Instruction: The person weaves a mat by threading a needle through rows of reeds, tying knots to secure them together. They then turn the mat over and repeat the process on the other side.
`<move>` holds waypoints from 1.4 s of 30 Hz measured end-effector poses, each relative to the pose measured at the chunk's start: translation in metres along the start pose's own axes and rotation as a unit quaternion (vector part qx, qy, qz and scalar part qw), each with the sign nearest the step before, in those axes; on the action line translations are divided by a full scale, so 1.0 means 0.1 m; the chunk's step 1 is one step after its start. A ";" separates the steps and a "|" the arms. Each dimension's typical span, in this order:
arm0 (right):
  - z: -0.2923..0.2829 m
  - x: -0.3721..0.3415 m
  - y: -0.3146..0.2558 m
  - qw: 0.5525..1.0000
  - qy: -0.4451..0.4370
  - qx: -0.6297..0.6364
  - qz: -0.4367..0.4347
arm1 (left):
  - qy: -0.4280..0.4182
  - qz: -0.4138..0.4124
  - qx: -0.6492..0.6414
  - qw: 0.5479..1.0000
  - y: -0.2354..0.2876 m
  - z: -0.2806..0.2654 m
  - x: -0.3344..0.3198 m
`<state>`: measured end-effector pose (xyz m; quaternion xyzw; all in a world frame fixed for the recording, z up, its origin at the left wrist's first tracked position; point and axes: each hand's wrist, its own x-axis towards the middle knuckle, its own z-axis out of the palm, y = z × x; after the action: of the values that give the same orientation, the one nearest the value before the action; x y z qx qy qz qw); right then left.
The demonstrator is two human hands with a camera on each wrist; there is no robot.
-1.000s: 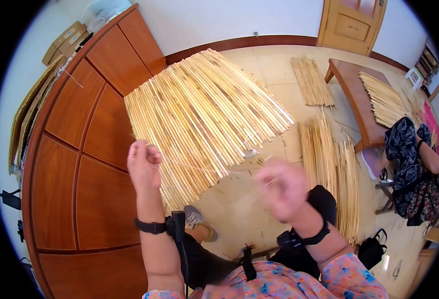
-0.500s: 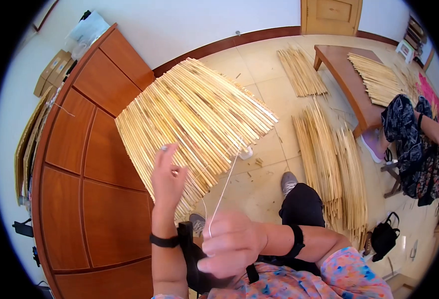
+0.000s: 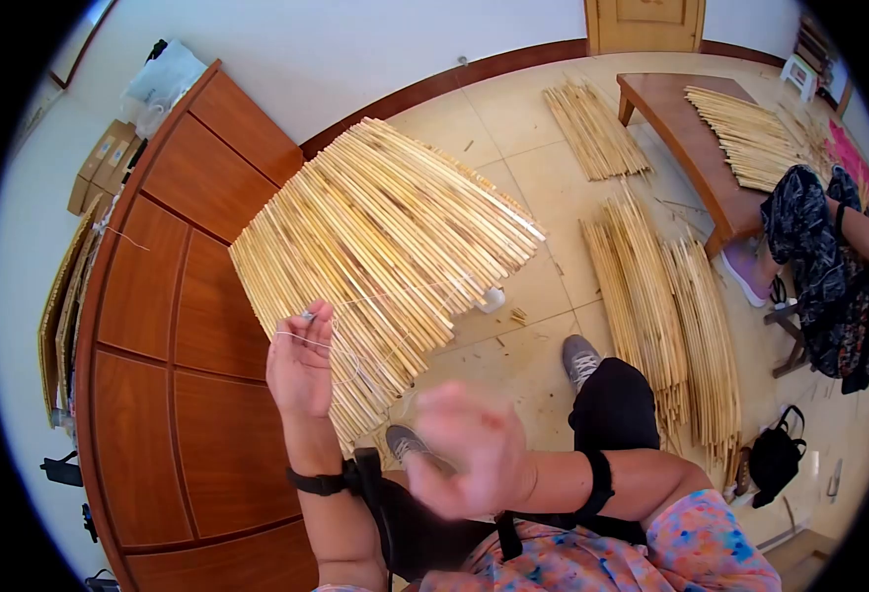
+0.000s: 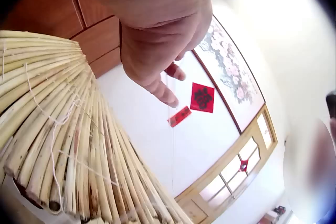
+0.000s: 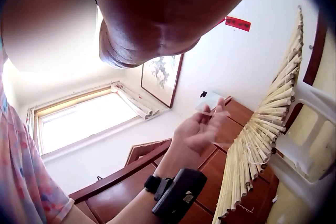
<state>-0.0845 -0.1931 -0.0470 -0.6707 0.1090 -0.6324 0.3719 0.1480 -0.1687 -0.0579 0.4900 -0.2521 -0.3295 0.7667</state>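
- The left hand (image 3: 301,370) is bending its fingers and pinching the white string (image 3: 355,300) near the stick mat (image 3: 385,227).
- The right hand (image 3: 469,449) is looking blurry, so I can't tell its openness or hold.
- The mat is lying ahead; the right wrist view is showing a white plastic stand (image 5: 296,153), mostly hidden from the head.
- Red papers (image 4: 202,98) are showing writing I can't read.

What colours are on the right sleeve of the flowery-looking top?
Pink with blue and orange splotches on the right sleeve; the head view shows it best.
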 end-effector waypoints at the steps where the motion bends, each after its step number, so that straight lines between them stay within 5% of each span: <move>1: 0.00 0.06 0.01 0.997 0.057 -0.033 0.040 | 0.036 0.004 -0.002 0.999 0.03 -0.09 0.06; 2: -0.02 0.07 0.05 0.993 0.038 -0.017 0.106 | 0.012 -0.005 0.026 1.000 0.04 -0.26 0.14; 6: -0.11 -0.06 0.35 0.937 0.013 0.046 0.347 | 0.153 0.012 0.240 0.959 0.17 -0.46 0.24; 7: -0.12 -0.11 0.44 0.914 0.021 0.061 0.402 | 0.194 0.047 0.408 0.891 0.18 -0.55 0.25; 9: -0.18 -0.20 0.63 0.870 0.056 0.085 0.482 | 0.254 0.108 0.695 0.663 0.20 -0.61 0.25; 10: -0.22 -0.23 0.70 0.844 0.075 0.096 0.522 | 0.261 0.124 0.710 0.642 0.18 -0.53 0.19; 13: -0.35 -0.23 0.83 0.813 0.093 0.090 0.568 | 0.094 0.222 0.689 0.684 0.03 -0.32 0.04; 15: -0.40 -0.27 0.92 0.822 0.106 0.075 0.555 | -0.083 0.136 0.629 0.761 -0.10 -0.14 -0.12; 17: -0.37 -0.27 0.95 0.823 0.113 0.075 0.551 | -0.217 0.174 0.669 0.689 -0.15 0.07 -0.30; 20: -0.36 -0.16 0.84 0.817 0.124 0.094 0.555 | -0.242 0.193 0.694 0.649 -0.25 0.18 -0.48; 27: -0.27 -0.16 0.77 0.805 0.093 0.136 0.569 | -0.183 0.291 0.686 0.642 -0.63 0.05 -0.63; 30: -0.26 -0.17 0.77 0.803 0.086 0.142 0.572 | -0.238 0.229 0.655 0.680 -0.50 0.09 -0.66; 33: -0.28 -0.17 0.78 0.802 0.084 0.140 0.575 | -0.191 0.195 0.536 0.799 -0.27 0.03 -0.59; 37: -0.30 -0.19 0.78 0.800 0.081 0.124 0.582 | 0.080 0.176 0.392 0.899 0.01 -0.37 -0.23; 42: -0.34 -0.23 0.94 0.790 0.118 0.097 0.593 | 0.181 0.251 0.717 0.625 0.08 -0.46 -0.17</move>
<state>-0.0895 -0.2570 -0.1274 -0.3550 0.4666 -0.3686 0.7214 0.1720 -0.1268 -0.0698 0.8522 -0.3779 0.2559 0.2558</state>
